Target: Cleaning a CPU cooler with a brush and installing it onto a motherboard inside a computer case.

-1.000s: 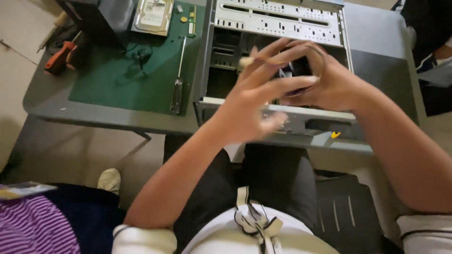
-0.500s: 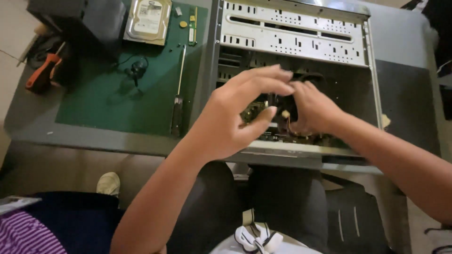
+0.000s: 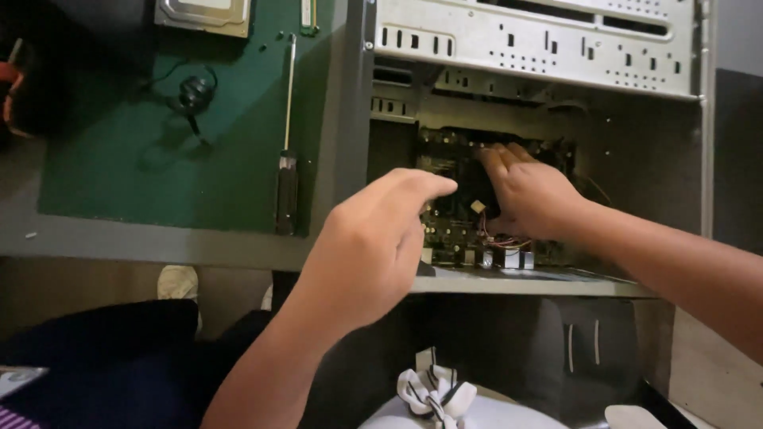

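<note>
Head view: right hand (image 3: 528, 195) inside the open computer case (image 3: 540, 56), fingers curled down over a dark part on the motherboard (image 3: 457, 234); grip uncertain. Left hand (image 3: 373, 242) loosely open, empty, hovering just left of it, farther off.

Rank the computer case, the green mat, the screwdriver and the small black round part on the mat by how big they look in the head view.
1. Computer case, though its top is cut off.
2. Green mat, also cut off at the top.
3. Screwdriver, long and thin.
4. Small black round part.
All lie at about the same distance, so the order is fairly safe.
</note>
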